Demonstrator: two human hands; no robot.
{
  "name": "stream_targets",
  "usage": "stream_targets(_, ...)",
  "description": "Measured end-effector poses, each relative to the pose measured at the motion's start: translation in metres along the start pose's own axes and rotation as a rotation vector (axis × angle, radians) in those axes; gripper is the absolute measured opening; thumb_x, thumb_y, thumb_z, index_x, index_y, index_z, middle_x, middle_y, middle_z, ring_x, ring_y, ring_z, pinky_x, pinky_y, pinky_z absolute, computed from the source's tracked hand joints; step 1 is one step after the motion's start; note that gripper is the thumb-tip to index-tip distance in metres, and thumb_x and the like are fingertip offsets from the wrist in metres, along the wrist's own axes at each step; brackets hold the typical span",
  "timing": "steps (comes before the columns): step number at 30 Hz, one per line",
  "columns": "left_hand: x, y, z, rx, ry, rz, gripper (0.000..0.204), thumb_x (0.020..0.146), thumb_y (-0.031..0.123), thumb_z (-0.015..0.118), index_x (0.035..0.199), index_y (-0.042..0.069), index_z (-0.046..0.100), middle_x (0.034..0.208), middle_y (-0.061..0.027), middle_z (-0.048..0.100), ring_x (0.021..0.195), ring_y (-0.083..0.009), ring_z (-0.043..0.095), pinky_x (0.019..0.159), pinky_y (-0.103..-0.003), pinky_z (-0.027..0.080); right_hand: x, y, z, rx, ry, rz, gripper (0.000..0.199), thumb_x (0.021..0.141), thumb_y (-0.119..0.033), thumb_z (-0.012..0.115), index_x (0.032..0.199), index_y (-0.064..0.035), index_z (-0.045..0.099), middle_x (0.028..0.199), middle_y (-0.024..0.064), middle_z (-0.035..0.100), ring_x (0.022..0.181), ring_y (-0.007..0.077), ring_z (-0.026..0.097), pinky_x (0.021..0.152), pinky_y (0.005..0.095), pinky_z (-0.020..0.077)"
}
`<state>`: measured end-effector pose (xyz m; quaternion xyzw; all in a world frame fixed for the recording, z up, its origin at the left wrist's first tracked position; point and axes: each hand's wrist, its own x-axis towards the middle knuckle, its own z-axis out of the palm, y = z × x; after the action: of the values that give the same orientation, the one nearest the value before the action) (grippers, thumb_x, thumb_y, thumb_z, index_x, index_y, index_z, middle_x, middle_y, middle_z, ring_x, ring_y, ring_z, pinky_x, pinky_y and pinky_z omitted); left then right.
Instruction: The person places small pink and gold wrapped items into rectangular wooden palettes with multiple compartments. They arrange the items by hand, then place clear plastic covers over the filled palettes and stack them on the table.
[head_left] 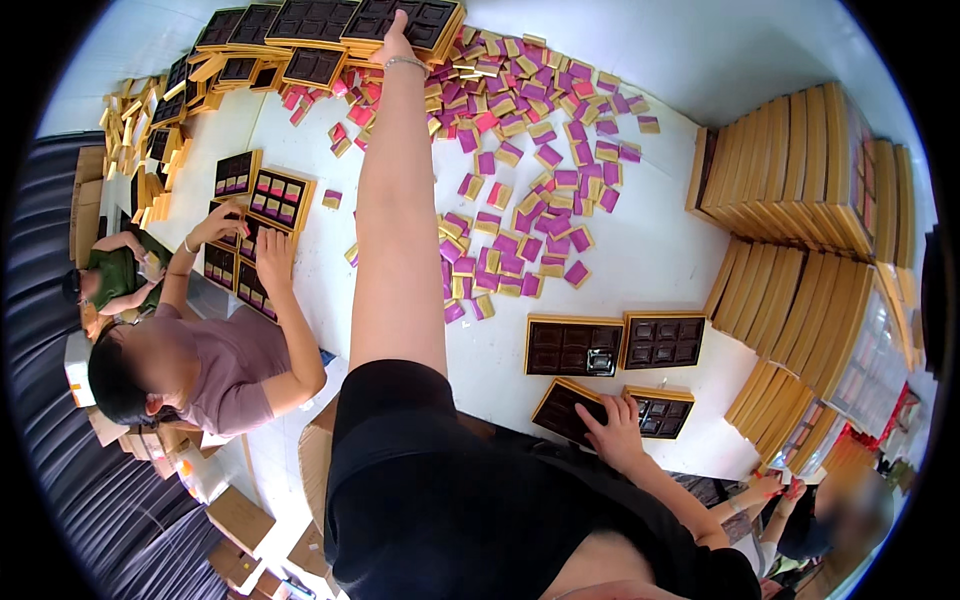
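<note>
Reaching far out, left hand [397,45] flat and unclenched on the stacked empty trays [405,20], right hand [612,432] spread, holding nothing, pressing the near tray [568,410]; next, probably curling fingers over the stack's edge.

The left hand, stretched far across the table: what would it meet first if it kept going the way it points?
The left hand already rests on a dark compartmented tray in a gold frame; going on, it would likely slide across that tray, though depth is unclear.
</note>
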<state>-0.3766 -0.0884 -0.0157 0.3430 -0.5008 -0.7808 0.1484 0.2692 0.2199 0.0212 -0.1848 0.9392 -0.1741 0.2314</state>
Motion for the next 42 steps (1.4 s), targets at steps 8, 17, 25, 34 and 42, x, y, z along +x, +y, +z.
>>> stream_targets(8,-0.020,0.033,0.015,0.066,-0.174,-0.599,0.040,0.070,0.039,0.066,0.094,0.009,0.054,0.101,-0.0107,0.056,0.092,-0.0273,0.048,0.077,-0.049,0.036,-0.004,-0.011,0.007,-0.004,0.027,0.036,0.073,0.069,-0.021,0.074,0.138,-0.0231,0.051,0.131,0.0162,0.046,0.121,0.0328,0.044,0.097,0.0509,0.0358)
stream_targets(17,-0.299,0.072,-0.243,0.059,-0.634,-0.192,0.063,0.080,0.019,0.061,0.137,0.001,0.042,0.134,-0.0155,0.053,0.125,-0.0356,0.050,0.105,-0.054,0.042,0.022,0.025,0.018,-0.206,0.215,0.014,0.061,0.073,-0.006,0.059,0.133,-0.0135,0.052,0.135,0.0169,0.045,0.124,0.0349,0.044,0.103,0.0497,0.0339)
stream_targets(25,-0.514,-0.080,-0.433,-0.016,-0.145,-0.427,0.055,0.084,-0.005,0.061,0.136,0.002,0.043,0.120,-0.0103,0.060,0.110,-0.0274,0.059,0.100,-0.043,0.048,-0.028,0.037,0.018,-0.044,0.386,0.096,0.068,0.077,-0.016,0.071,0.139,-0.0105,0.043,0.144,0.0142,0.039,0.133,0.0336,0.037,0.105,0.0559,0.0301)
stream_targets(34,-0.533,-0.106,-0.457,0.104,0.020,-0.188,0.024,0.091,-0.006,0.054,0.113,-0.001,0.051,0.108,-0.0111,0.061,0.096,-0.0243,0.062,0.085,-0.041,0.053,0.003,0.022,0.044,-0.014,0.347,-0.023,0.078,0.076,-0.017,0.067,0.147,-0.0113,0.033,0.151,0.0162,0.030,0.138,0.0402,0.028,0.104,0.0673,0.0259)
stream_targets(42,-0.468,-0.055,-0.499,0.744,0.473,0.112,0.060,0.090,-0.003,0.056,0.142,-0.001,0.029,0.133,-0.0217,0.052,0.115,-0.0353,0.058,0.096,-0.042,0.050,0.011,-0.024,0.021,-0.113,0.243,-0.168,0.091,0.070,-0.029,0.071,0.150,-0.0174,0.029,0.154,0.0208,0.024,0.142,0.0446,0.020,0.101,0.0759,0.0176)
